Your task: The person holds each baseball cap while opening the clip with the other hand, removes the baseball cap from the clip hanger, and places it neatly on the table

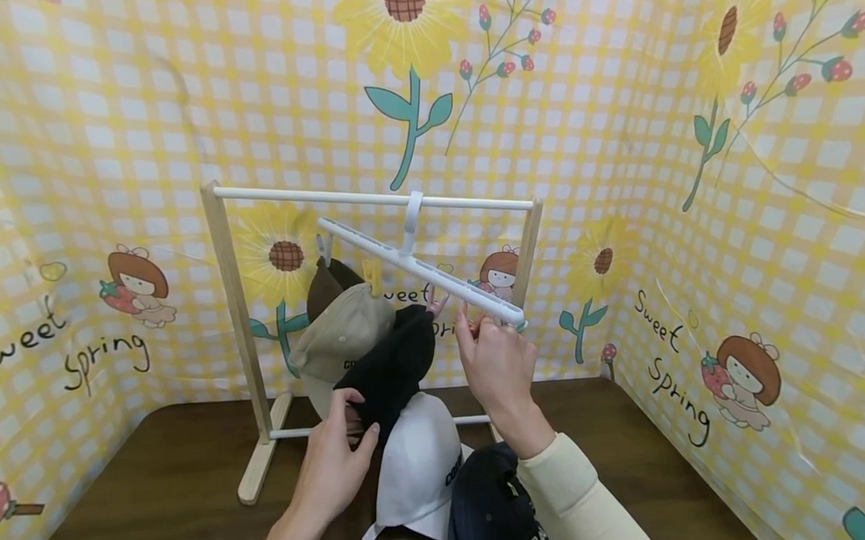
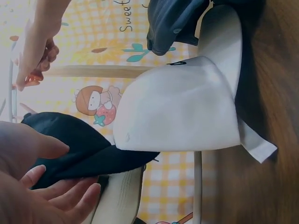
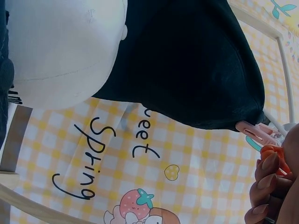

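A white hanger [image 1: 418,264] hooks over the rack's top rail and tilts down to the right. A brown cap [image 1: 330,285], a beige cap [image 1: 345,333] and a black cap [image 1: 396,359] hang from its clips; a pink clip [image 3: 254,133] grips the black one's edge. My left hand [image 1: 333,456] is at the lower part of the black cap, its thumb and fingers apart and loosely bent against the fabric. At the hanger's lower right end, my right hand [image 1: 498,361] pinches an orange clip [image 3: 275,158] between thumb and curled fingers.
In front of the rack are a white cap [image 1: 419,461] and a dark navy cap [image 1: 490,498], the latter partly behind the right sleeve. The wooden rack [image 1: 237,309] stands on a brown table [image 1: 175,470]. Checked patterned cloth [image 1: 612,97] surrounds the table's back and sides.
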